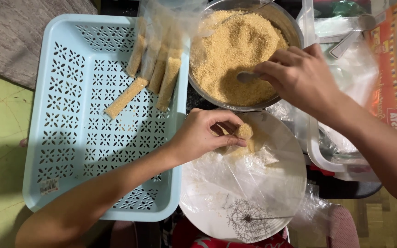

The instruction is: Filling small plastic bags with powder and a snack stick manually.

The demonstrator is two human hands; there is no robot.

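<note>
**Filling a plastic sleeve with golden crumbs**

The left hand (pixel 203 135) pinches the mouth of a small clear plastic sleeve (pixel 243 132) between thumb and fingertips, holding it open; the sleeve is partly filled with golden crumbs and sits over a white plate (pixel 235 216) printed with a dandelion and covered by clear film. The right hand (pixel 299 76) grips a metal spoon (pixel 246 76), its bowl dug into the crumb heap (pixel 235 50) inside a steel bowl (pixel 290 25). Just left, a pale blue perforated basket (pixel 70 138) holds several filled, stick-shaped sleeves (pixel 161 73) near its top right corner. Both forearms reach in from below, the left crossing the basket's lower corner, the right coming from the right edge with its wrist bent over the bowl's rim.
</note>
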